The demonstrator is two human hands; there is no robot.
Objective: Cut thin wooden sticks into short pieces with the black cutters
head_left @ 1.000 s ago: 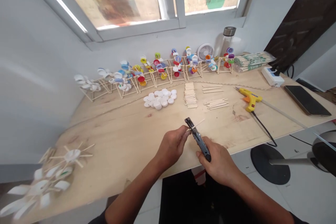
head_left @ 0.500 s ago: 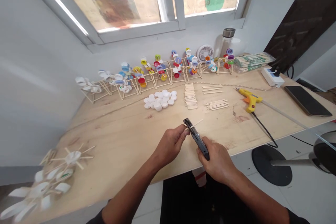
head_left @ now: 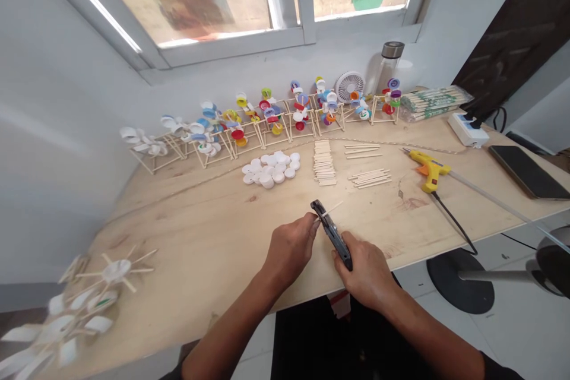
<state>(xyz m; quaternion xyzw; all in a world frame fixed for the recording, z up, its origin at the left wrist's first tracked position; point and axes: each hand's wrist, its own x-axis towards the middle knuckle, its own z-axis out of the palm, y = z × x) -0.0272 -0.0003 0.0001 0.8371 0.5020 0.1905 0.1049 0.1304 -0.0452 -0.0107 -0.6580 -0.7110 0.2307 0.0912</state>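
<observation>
Over the table's front half, my left hand (head_left: 291,246) pinches one end of a thin wooden stick (head_left: 333,208). My right hand (head_left: 367,267) is wrapped round the grips of a dark cutting tool (head_left: 335,238) that looks like hand pruners. The stick crosses the tool's jaws and its free end points up and to the right. Whether the blades bite into it is too small to tell. Beyond my hands lie a column of short sticks (head_left: 325,163), longer sticks (head_left: 369,178) and a cluster of white bottle caps (head_left: 271,168).
At right are a yellow glue gun (head_left: 428,167), a phone (head_left: 529,171) and a power strip (head_left: 467,129). Small bottle-cap wheels on stick frames (head_left: 271,122) line the back, near a fan (head_left: 350,88) and a flask (head_left: 388,68). White-cap wheels (head_left: 116,271) lie at left.
The view has shifted slightly. My hands, the stick and the cutting tool keep nearly the same pose, with the left hand turned a little more over the stick.
</observation>
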